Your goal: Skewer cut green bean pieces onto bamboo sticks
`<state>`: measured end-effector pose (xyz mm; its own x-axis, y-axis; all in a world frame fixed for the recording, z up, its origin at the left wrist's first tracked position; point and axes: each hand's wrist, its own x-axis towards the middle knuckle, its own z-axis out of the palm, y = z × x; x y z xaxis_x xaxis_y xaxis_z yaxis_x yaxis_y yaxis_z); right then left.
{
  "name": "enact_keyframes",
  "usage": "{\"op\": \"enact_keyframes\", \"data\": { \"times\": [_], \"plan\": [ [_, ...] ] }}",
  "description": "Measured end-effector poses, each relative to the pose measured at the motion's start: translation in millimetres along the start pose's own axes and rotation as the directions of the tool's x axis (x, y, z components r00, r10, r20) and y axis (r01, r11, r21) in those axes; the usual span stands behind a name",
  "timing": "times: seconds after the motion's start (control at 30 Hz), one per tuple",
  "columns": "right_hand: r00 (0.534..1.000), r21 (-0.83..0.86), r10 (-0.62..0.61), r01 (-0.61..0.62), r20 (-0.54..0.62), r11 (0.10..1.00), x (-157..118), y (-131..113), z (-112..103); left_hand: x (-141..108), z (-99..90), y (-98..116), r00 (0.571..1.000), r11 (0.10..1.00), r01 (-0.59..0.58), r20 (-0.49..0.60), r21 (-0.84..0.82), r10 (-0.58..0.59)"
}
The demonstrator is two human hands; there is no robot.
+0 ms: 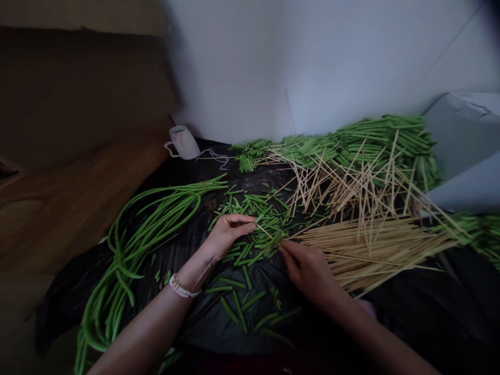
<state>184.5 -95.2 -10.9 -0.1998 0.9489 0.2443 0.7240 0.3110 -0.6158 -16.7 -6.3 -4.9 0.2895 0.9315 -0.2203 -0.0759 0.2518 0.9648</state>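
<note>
My left hand (233, 232) pinches a short green bean piece (259, 220) at the tip of a thin wooden skewer (266, 232). To its right, my right hand (307, 265) is closed on the skewer's other end. Beneath both hands lies a loose heap of cut green bean pieces (250, 255). A thick layer of bare skewers (375, 250) spreads just right of my right hand. Behind it, skewers threaded with bean pieces (383, 140) are piled along the wall.
Long uncut beans (128, 234) lie at the left on black plastic sheeting (203, 323). A white mug (183, 142) and tangled string (214, 156) sit at the back left. A pale box (464, 140) stands at the right. More green pieces (480, 232) lie at the right edge.
</note>
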Motion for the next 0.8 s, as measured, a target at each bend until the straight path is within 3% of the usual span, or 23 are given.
{"op": "enact_keyframes", "data": {
  "times": [0.23, 0.43, 0.5, 0.6, 0.67, 0.8],
  "plan": [
    [0.997, -0.057, -0.058, 0.055, -0.043, 0.997, -1.6, 2.2, 1.5, -0.2, 0.0, 2.7, 0.999, 0.991, 0.045, 0.018, -0.124, -0.043],
    [0.966, -0.276, -0.227, 0.186, -0.122, 0.943, -3.7, 5.4, 4.1, -0.4, 0.7, 4.1, 0.990, 0.969, 0.143, 0.039, -0.203, -0.138],
    [0.978, -0.202, -0.180, 0.156, -0.105, 0.967, -2.1, 2.3, 1.5, -0.5, 1.6, 4.5, 0.987, 0.964, 0.160, 0.041, -0.214, -0.155],
    [0.998, 0.053, -0.057, 0.058, -0.023, 0.997, 1.0, -2.8, -3.1, -0.9, 2.6, 4.9, 0.984, 0.956, 0.178, 0.053, -0.234, -0.171],
    [0.999, 0.104, -0.040, 0.042, -0.015, 0.994, 1.2, -3.8, -3.6, -1.1, 2.8, 4.7, 0.982, 0.954, 0.186, 0.065, -0.235, -0.176],
    [0.963, -0.220, -0.222, 0.186, -0.152, 0.958, -3.6, -0.1, 1.9, -1.1, 3.0, 3.6, 0.982, 0.959, 0.185, 0.065, -0.215, -0.175]
  ]
}}
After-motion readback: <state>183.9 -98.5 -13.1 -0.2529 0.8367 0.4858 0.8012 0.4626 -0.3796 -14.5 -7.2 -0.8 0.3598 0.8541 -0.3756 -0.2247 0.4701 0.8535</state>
